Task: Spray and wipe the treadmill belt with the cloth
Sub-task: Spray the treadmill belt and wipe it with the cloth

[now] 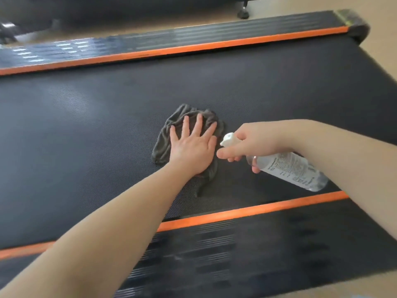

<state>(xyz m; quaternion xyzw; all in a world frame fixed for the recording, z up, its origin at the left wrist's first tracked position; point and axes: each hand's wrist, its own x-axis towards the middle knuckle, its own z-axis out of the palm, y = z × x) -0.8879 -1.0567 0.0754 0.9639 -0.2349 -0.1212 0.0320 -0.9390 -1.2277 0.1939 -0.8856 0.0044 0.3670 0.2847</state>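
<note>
Left hand point(193, 149) presses the cloth point(163, 140) onto the belt point(86, 125), fingers spread flat. Right hand point(247, 140), beside the cloth, is curled round the spray bottle point(285, 166). Best practice: even pressure, overlapping strokes.

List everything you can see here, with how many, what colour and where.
Dark textured treadmill belt: one, charcoal, across the middle.
Ribbed side rails: two, black, along its far and near edges.
Orange trim stripes: two, orange, between belt and rails.
Crumpled grey cloth: one, grey, mid-belt, under the left hand.
Clear plastic spray bottle with white nozzle: one, tilted, right of the cloth.
Beige floor: beyond the treadmill, top right.
Left hand: one, pressing flat on the cloth.
Right hand: one, gripping the spray bottle.
</note>
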